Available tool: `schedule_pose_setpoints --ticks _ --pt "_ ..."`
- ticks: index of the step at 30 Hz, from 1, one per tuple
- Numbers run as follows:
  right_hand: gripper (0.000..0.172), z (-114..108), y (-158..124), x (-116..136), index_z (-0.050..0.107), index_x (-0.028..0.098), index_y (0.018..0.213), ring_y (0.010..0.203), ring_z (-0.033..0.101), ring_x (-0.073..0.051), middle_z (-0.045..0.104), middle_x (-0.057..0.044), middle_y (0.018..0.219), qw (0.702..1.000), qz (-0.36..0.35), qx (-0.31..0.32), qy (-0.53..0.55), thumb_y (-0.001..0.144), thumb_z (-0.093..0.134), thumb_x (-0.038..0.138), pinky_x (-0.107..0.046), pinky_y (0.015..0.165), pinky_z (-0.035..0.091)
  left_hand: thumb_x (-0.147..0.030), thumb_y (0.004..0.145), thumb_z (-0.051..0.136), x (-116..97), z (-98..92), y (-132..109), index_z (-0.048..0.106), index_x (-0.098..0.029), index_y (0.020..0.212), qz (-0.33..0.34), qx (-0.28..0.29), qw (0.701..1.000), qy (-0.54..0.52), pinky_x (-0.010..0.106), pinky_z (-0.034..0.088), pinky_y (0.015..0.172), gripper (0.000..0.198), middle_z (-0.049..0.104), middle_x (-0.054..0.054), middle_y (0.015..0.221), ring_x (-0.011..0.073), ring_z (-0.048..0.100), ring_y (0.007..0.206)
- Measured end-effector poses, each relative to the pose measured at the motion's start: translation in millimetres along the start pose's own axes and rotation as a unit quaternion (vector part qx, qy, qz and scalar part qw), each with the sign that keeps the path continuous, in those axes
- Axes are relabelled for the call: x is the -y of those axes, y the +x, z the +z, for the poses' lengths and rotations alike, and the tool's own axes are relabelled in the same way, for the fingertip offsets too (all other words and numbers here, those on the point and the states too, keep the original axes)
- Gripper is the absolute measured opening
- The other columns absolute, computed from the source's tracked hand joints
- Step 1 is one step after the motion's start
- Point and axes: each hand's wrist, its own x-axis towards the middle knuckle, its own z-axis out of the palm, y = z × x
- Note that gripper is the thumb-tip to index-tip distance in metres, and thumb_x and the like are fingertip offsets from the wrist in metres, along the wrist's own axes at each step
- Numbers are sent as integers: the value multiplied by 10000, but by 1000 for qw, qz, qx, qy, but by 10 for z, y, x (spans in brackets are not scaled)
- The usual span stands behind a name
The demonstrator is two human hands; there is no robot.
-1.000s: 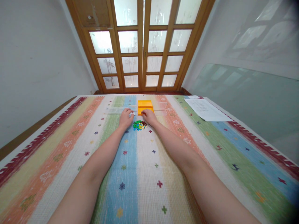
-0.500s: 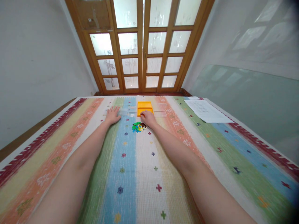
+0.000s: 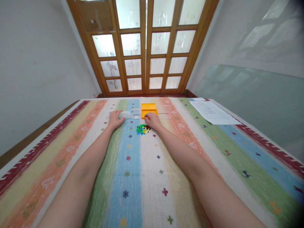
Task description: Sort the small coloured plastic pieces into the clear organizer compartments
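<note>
At the far middle of the table lies a yellow two-compartment tray (image 3: 148,107), with clear plastic parts on both sides of it. My left hand (image 3: 115,119) is closed around the outer end of the clear plastic box (image 3: 127,115) to the left, thumb on the near side and fingers on the far side. At the tray's front compartment, my right hand (image 3: 153,121) has its fingertips pinched together; whatever they hold is too small to make out. Just in front of the tray sits a pile of small green, blue, yellow and brown pieces (image 3: 143,129).
To the right of the tray a clear plastic flap (image 3: 165,112) lies flat. Printed paper sheets (image 3: 212,111) rest at the far right of the table. A striped tablecloth (image 3: 149,180) covers the table, and wood-framed glass doors (image 3: 144,47) stand beyond it.
My left hand's spread fingers have drawn together on the clear box's end. The right hand stays pinched at the tray's front. The whole view has shifted slightly.
</note>
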Motion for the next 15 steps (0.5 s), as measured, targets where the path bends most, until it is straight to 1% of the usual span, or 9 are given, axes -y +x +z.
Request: schedule_pose_setpoints --ticks 3,5,9,12,15 --pt "208 -39 -5 30 743 187 1069 1055 611 -232 720 -92 1097 1000 -8 -9 -1 1000 548 204 -330 958 429 -380 855 654 -78 -106 -65 590 -214 1399 -18 -52 997 -61 457 447 1126 573 613 121 1298 289 581 1230" --pt "215 -83 -17 80 739 188 1079 1076 604 -246 716 -101 1108 1000 -26 -16 -4 1014 536 218 -344 970 423 -349 858 656 -172 -172 -85 565 -218 1411 -21 -77 992 -102 440 493 1077 576 610 109 1267 268 605 1169" --pt "249 -172 -77 275 717 205 1160 1123 586 -262 700 -113 1159 995 -101 -15 -1 1050 508 283 -365 1008 404 -309 860 665 -472 -243 -133 520 -247 1444 -15 -85 984 -155 412 548 980 605 590 102 1299 252 614 1143" --pt "324 -199 -132 437 678 211 1263 1154 580 -264 685 -121 1212 987 -159 -13 14 1077 472 378 -370 1030 402 -313 884 664 -752 -245 -205 495 -249 1460 15 -73 984 -164 402 536 1007 604 594 100 1317 245 609 1167" --pt "386 -194 -162 518 645 206 1328 1167 586 -270 677 -132 1243 984 -179 -11 11 1082 457 437 -377 1038 408 -332 910 655 -989 -230 -284 506 -235 1441 58 -87 982 -156 401 495 1085 560 594 102 1336 249 579 1230"
